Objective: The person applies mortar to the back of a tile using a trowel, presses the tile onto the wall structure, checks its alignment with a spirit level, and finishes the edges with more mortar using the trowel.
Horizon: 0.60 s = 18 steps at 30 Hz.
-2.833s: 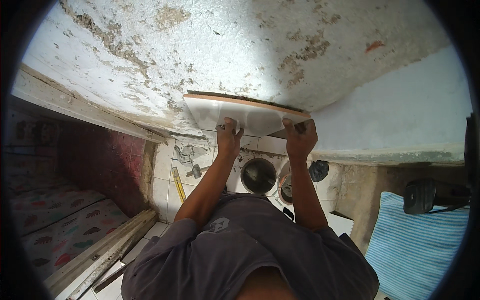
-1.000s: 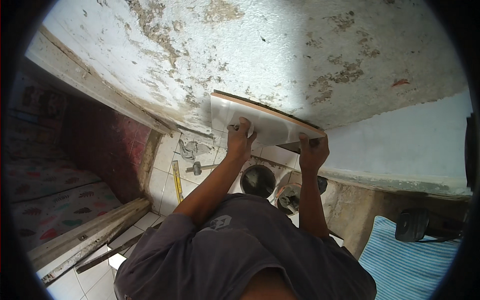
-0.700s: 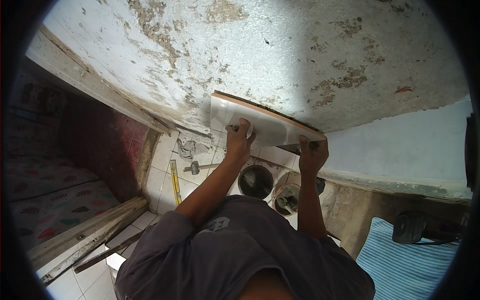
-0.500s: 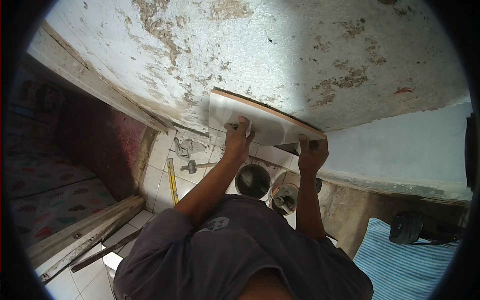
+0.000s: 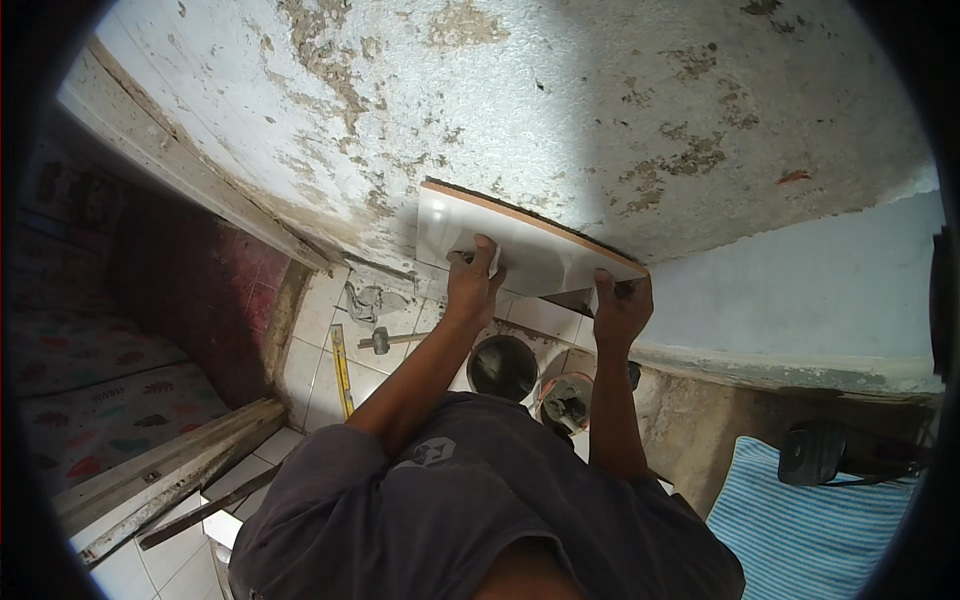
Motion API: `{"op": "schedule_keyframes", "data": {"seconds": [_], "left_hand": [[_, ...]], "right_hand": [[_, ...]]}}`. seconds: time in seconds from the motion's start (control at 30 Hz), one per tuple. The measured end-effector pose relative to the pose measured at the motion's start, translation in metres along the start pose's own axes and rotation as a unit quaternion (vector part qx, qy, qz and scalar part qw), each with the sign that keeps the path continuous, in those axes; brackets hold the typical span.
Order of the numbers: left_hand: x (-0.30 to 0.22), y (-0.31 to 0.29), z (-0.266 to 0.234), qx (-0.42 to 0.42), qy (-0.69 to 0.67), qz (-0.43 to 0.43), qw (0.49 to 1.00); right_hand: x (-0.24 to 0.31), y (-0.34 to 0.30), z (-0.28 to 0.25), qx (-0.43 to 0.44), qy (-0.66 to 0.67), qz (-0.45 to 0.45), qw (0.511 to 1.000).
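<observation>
A large glossy white wall tile [image 5: 535,252] with an orange-brown edge stands against the wall, dark grey mortar showing along its top behind it. My left hand [image 5: 474,285] is on the tile's face left of its middle, thumb and fingers bent against it. At the right end my right hand [image 5: 623,308] grips the tile, with its fingers curled near the corner. Both hands reflect in the glaze. The tile's lower edge is partly hidden behind my hands. Below it, between my forearms, sit a dark bucket [image 5: 503,367] and a smaller container [image 5: 566,402] with grey mortar.
The wall [image 5: 520,100] has flaking paint. On the tiled floor lie a hammer [image 5: 381,340], a yellow spirit level [image 5: 342,370] and a crumpled grey bag [image 5: 373,302]. Wooden beams [image 5: 180,475] are at lower left; a blue striped cloth [image 5: 800,530] with a black bag [image 5: 812,452] is at right.
Little differs. The tile and both hands keep nearly the same place against the wall; the whole view has shifted very slightly.
</observation>
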State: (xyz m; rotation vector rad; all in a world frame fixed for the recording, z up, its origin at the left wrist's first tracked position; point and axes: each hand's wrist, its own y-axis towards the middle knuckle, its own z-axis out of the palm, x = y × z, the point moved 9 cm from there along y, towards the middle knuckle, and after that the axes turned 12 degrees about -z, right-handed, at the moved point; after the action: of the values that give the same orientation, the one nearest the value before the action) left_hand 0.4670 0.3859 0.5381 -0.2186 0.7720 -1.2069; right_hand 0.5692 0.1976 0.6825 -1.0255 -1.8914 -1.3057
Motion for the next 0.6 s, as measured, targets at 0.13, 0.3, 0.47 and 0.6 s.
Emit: {"op": "schedule_keyframes", "data": {"seconds": [0.13,0.3,0.47,0.6], "left_hand": [[0.005,0.004,-0.006,-0.008,0.021,-0.002,1.000],[-0.007,-0.008,-0.005,-0.034,0.003,0.018,0.999],[0.003,-0.009,0.006,-0.051,-0.004,-0.019,0.999],[-0.003,-0.013,0.007,-0.080,0.007,0.006,0.997]], "right_hand": [[-0.005,-0.005,-0.003,-0.017,0.018,-0.019,1.000],[0.003,-0.003,0.005,0.013,-0.019,-0.035,0.999],[-0.007,-0.002,0.000,0.016,-0.012,-0.051,0.998],[-0.001,0.000,0.004,0.020,0.015,-0.059,0.998]]}}
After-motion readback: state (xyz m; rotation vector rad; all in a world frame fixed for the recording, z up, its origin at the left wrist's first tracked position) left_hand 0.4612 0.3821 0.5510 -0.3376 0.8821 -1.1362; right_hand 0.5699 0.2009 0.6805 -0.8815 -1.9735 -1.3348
